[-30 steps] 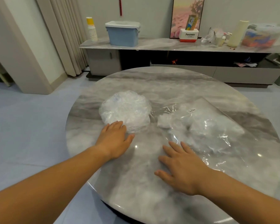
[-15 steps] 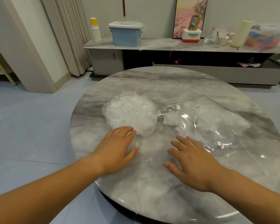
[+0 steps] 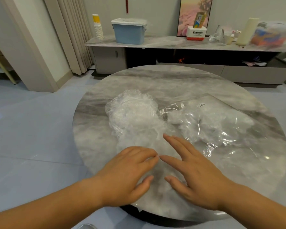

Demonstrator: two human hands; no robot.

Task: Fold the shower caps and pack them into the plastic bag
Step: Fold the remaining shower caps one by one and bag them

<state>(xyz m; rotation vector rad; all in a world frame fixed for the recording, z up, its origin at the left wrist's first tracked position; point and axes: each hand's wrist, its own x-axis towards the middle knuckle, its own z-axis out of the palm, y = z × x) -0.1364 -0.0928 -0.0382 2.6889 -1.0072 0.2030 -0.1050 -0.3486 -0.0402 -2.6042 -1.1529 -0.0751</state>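
While half a second ago the hands lay apart, the left hand (image 3: 127,171) has drawn back from the near edge of the crumpled shower caps (image 3: 132,113), and the right hand (image 3: 195,176) has shifted left from the near edge of the plastic bag (image 3: 218,123). Both now meet at the lower centre of the marble worktop (image 3: 172,80), fingertips almost touching. Left fingers lie loosely bent and close together; right fingers are straight and spread. The caps sit heaped mid-frame, against the bag's mouth to their right.

Both forearms were bare to the near edge, and the left hand (image 3: 127,176) and right hand (image 3: 196,177) wore nothing.
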